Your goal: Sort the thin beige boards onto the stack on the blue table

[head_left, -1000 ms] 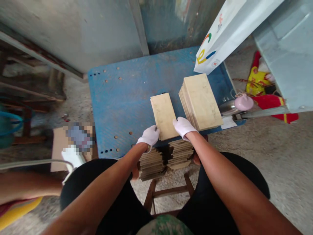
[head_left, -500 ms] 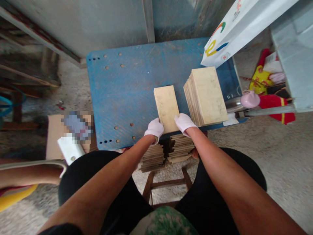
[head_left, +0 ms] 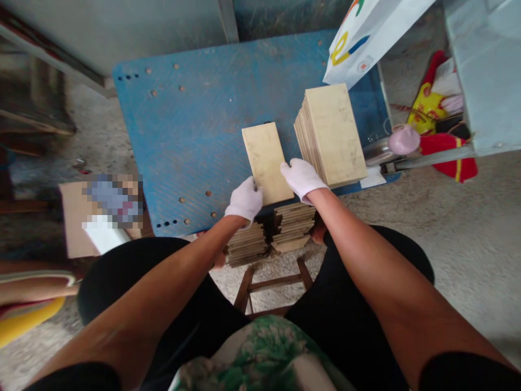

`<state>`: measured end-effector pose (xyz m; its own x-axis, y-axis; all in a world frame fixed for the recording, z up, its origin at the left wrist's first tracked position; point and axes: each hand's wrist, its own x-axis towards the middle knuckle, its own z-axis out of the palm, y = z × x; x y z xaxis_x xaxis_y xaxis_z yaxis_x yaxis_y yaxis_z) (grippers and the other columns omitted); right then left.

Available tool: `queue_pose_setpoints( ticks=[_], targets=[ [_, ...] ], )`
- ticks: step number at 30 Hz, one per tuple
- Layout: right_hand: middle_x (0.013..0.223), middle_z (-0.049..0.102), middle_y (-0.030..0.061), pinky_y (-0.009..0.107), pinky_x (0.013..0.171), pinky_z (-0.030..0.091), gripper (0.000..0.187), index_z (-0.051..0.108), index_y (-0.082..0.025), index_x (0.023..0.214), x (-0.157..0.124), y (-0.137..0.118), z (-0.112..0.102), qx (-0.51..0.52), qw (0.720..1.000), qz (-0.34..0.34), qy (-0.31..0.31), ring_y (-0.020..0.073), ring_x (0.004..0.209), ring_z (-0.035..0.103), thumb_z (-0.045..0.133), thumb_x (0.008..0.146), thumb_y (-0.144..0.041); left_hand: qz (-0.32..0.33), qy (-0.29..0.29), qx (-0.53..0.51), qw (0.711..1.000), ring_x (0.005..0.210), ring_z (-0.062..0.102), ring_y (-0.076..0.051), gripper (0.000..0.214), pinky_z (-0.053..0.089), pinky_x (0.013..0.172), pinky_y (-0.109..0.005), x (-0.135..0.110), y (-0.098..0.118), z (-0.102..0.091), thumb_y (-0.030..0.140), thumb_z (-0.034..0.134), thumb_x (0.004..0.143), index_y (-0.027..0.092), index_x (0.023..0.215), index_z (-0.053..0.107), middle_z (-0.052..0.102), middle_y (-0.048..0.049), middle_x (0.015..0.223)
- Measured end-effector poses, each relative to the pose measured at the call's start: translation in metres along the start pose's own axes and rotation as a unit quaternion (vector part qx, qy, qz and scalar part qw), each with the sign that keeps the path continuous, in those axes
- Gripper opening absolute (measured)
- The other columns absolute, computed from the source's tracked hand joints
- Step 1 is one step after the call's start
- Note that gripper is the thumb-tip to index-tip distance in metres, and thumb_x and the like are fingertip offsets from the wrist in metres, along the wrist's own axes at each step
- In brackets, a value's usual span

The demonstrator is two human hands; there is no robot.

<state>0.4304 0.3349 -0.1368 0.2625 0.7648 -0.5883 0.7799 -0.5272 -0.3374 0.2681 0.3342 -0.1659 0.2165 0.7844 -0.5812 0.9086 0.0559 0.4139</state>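
While both gloved hands grip the near end of one pale wooden board, the head cam (only view) shows it lying flat on the blue metal table, just left of the tall board stack and not touching it as far as I can tell.

Change vs. the earlier pics: not much in the scene itself. Board, hands and stack keep the same layout relative to each other; they sit higher and further left in frame now, which reads as head movement, not work movement. The board looks settled at the same spot and angle beside the stack, so my guess is it's being held or squared up, not carried.

Hands: left hand is at the board's near-left corner, fingers curled narrow round the edge. Right hand is on the near-right corner, fingers laid over the top face and closed on it, close beside the stack's lower edge. Both white gloves, both holding the same board.

Around them: two lower piles of boards sit on a wooden stool between the knees, below the table edge. A white printed bag hangs over the table's far-right corner. Pink-capped object off the right edge, can't tell what it is. Someone else's arm shows at far left.
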Motion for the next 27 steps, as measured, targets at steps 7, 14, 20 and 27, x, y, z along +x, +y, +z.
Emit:
queue_pose_setpoints(
  ticks=[7, 14, 20, 27],
  targets=[
    [0.074, 0.061, 0.0077, 0.028, 0.068, 0.038, 0.039, 0.059, -0.016, 0.076, -0.035, 0.005, -0.042, 0.038, 0.996, -0.071, 0.029, 0.0166, 0.072, 0.055, 0.041, 0.095, -0.045, 0.07, -0.009, 0.16, 0.985, 0.103, 0.061, -0.025, 0.036, 0.044, 0.087, -0.035, -0.053, 0.014, 0.018, 0.035, 0.041, 0.092, 0.023, 0.119, 0.062, 0.067, -0.0099, 0.108],
    [0.063, 0.052, 0.0024, 0.028, 0.065, 0.037, 0.036, 0.058, -0.017, 0.074, -0.053, 0.022, -0.06, 0.118, 0.988, -0.086, 0.043, 0.014, 0.064, 0.049, 0.045, 0.094, -0.044, 0.173, -0.142, 0.301, 0.927, 0.079, 0.062, -0.03, 0.04, 0.042, 0.063, -0.038, -0.129, 0.001, 0.072, 0.025, 0.027, 0.095, 0.018, 0.106, 0.065, 0.062, -0.0157, 0.083],
    [0.064, 0.054, 0.0033, 0.026, 0.067, 0.039, 0.037, 0.06, -0.015, 0.08, -0.058, 0.019, -0.073, 0.128, 0.984, -0.108, 0.053, 0.0148, 0.069, 0.052, 0.044, 0.094, -0.045, 0.2, -0.11, 0.372, 0.9, 0.079, 0.058, -0.03, 0.046, 0.04, 0.059, -0.035, -0.144, 0.004, 0.093, 0.02, 0.017, 0.096, 0.016, 0.124, 0.053, 0.055, -0.0161, 0.082],
    [0.067, 0.057, 0.0046, 0.027, 0.068, 0.039, 0.04, 0.059, -0.017, 0.076, -0.063, 0.028, -0.081, 0.119, 0.983, -0.12, 0.073, 0.0168, 0.072, 0.055, 0.041, 0.093, -0.049, 0.229, -0.086, 0.403, 0.882, 0.08, 0.059, -0.028, 0.035, 0.042, 0.062, -0.033, -0.135, 0.01, 0.106, 0.011, 0.026, 0.092, 0.015, 0.114, 0.053, 0.055, -0.0137, 0.083]
  ],
)
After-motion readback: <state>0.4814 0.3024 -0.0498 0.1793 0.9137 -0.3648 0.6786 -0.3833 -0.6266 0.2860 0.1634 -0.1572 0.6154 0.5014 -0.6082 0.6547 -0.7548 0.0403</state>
